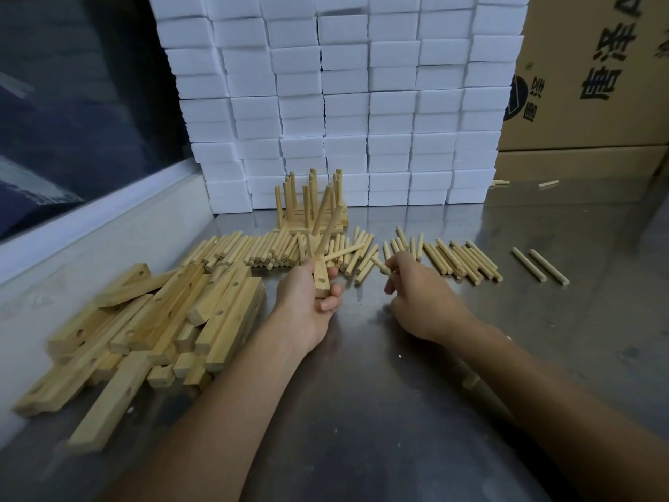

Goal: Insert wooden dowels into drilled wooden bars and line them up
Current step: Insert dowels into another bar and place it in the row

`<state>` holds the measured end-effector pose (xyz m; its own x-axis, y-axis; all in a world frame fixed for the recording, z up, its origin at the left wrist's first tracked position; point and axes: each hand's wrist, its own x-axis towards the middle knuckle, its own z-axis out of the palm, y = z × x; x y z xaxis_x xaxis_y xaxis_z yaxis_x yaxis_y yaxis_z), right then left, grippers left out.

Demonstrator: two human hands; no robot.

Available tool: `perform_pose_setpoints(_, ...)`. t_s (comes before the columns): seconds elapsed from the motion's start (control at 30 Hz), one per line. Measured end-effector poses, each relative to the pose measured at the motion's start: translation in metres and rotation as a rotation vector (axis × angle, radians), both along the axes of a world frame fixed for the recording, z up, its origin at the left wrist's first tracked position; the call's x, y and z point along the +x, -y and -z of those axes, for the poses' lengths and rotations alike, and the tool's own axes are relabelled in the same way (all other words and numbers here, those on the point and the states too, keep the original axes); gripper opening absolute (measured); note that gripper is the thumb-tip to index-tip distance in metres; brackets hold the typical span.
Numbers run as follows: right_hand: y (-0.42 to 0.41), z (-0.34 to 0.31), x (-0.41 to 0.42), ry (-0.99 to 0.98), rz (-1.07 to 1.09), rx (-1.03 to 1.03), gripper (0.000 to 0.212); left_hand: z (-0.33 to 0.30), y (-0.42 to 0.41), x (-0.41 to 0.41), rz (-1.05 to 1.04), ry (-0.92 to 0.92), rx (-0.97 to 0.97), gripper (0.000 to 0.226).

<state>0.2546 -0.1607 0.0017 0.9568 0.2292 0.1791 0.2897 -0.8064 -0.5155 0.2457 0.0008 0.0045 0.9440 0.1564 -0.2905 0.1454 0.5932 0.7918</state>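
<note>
The left hand (307,288) grips a drilled bar (321,280) upright, its open hole facing the person — ready for filling. The right hand (416,288), at 3 o'clock of it, pinches one dowel (382,267) in narrow fingers, just above the loose dowels (456,259) on the tabletop (362,393).

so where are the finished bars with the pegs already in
In the head view they stand center-back, against the white foam blocks, just behind the loose dowels on the table.

Left hand (307,291) gripping drilled bar (321,280) with dowels, right hand (416,295) pinching a dowel (382,267), steel table (398,393)
</note>
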Motion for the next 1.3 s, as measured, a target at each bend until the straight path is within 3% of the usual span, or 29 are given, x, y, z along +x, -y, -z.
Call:
perform_pose_setpoints(0.17,-0.001,0.007,-0.002,0.06,-0.022,0.237,0.012,0.0,0.001,-0.001,0.0,0.018,-0.021,0.03)
perform_pose_setpoints(0.33,0.0,0.012,0.001,0.185,0.013,0.291,0.035,0.001,0.005,-0.002,0.027,0.011,-0.044,0.031)
perform_pose_setpoints(0.47,0.002,0.013,0.004,0.287,0.025,0.312,0.039,0.002,0.01,-0.002,0.038,0.005,-0.065,0.033)
perform_pose_setpoints(0.63,-0.001,0.012,0.003,0.365,-0.011,0.341,0.021,0.003,0.011,-0.002,0.043,0.0,-0.107,0.031)
perform_pose_setpoints(0.83,-0.004,0.011,0.001,0.269,-0.045,0.495,0.017,0.004,0.01,-0.001,0.047,0.007,-0.115,0.033)
perform_pose_setpoints(0.97,-0.004,0.004,0.001,0.344,-0.002,0.546,0.019,0.004,0.01,-0.001,0.038,0.007,-0.11,0.03)
perform_pose_setpoints(1.1,-0.003,0.0,-0.001,0.147,0.005,0.851,0.023,0.004,0.01,-0.001,0.041,0.008,-0.106,0.029)
perform_pose_setpoints(1.3,-0.002,0.0,-0.003,-0.042,0.026,0.884,0.009,0.004,0.01,-0.001,0.037,0.008,-0.103,0.03)
